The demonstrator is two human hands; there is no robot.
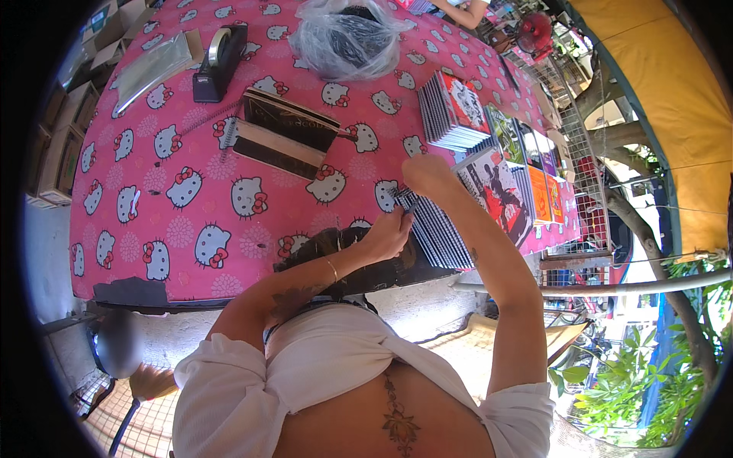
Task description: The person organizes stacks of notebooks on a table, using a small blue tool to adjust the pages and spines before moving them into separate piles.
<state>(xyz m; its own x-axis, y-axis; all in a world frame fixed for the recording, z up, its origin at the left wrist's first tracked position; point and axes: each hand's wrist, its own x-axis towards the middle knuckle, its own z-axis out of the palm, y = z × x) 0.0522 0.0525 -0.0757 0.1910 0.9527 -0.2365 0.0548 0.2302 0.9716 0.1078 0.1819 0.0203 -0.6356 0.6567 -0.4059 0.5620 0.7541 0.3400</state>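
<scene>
My left hand point(388, 235) is closed, its fingertips pinching a small dark item at the near left corner of a stack of wire-bound notebooks point(443, 237). Just beyond it, my right hand point(426, 174) is curled into a fist over the same corner. What sits inside that fist is hidden, and the dark item is too small to name. The top notebook of an adjoining pile has a white cover point(496, 191) with a red and black picture. Under my left forearm, dark patches show where the pink cat-print tablecloth point(248, 237) is worn.
Farther off lie a brown and black spiral-bound book point(286, 122), a black tape dispenser point(221, 65), clear plastic sleeves point(156, 69) and a plastic bag point(347, 38) with dark contents. More notebook stacks point(454, 114) line the right side. Another person's arm point(462, 11) reaches in at the far edge.
</scene>
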